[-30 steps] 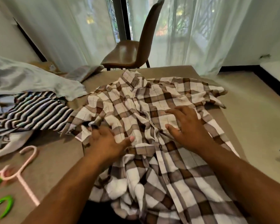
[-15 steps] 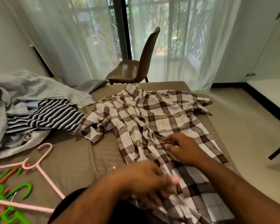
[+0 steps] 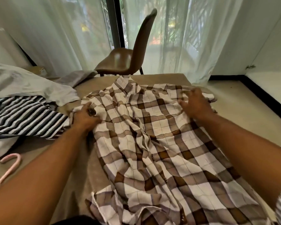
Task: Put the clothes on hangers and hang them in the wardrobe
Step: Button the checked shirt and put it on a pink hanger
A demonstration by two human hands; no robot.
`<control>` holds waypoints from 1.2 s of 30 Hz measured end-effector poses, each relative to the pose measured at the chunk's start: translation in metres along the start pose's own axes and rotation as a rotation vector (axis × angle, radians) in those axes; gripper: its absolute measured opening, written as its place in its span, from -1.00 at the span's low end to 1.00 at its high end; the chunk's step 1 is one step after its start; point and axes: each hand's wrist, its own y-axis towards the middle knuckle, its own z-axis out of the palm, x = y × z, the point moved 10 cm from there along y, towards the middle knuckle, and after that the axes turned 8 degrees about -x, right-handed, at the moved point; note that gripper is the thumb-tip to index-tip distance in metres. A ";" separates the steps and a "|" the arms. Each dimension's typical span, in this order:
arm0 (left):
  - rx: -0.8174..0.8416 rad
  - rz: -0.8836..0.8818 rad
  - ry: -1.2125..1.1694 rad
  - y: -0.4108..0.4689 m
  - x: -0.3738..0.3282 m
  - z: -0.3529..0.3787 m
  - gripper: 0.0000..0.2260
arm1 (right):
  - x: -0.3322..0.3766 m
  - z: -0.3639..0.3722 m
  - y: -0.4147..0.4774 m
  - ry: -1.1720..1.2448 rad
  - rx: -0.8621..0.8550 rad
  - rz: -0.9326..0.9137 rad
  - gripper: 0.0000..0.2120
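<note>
Brown-and-white plaid shirt point(image 3: 154, 143) spread front-up on tan bed point(image 3: 81, 168), collar toward far end, hem near camera. Left hand point(image 3: 85, 116) at shirt's left shoulder, fingers curled into fabric, gripping bunch of it. Right hand point(image 3: 195, 104) on right shoulder area, fingers spread, resting flat on cloth; whether pinching, cannot tell. Striped garment point(image 3: 26, 120) and grey garment point(image 3: 31, 85) piled left of shirt. Pink hanger point(image 3: 10, 169) on bed at left edge, apart from shirt. Brown chair point(image 3: 128, 57) beyond bed, before sheer curtains point(image 3: 177, 38).
</note>
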 end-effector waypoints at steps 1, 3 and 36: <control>-0.018 0.044 0.072 0.014 0.003 0.004 -0.24 | -0.001 0.011 0.013 -0.058 0.048 0.002 -0.49; -0.036 0.120 0.166 0.029 -0.005 0.012 -0.36 | 0.001 0.038 0.036 -0.123 0.175 -0.029 -0.55; 0.652 0.407 0.952 -0.264 -0.045 0.035 -0.79 | 0.080 0.008 -0.250 0.063 0.591 -0.016 -0.57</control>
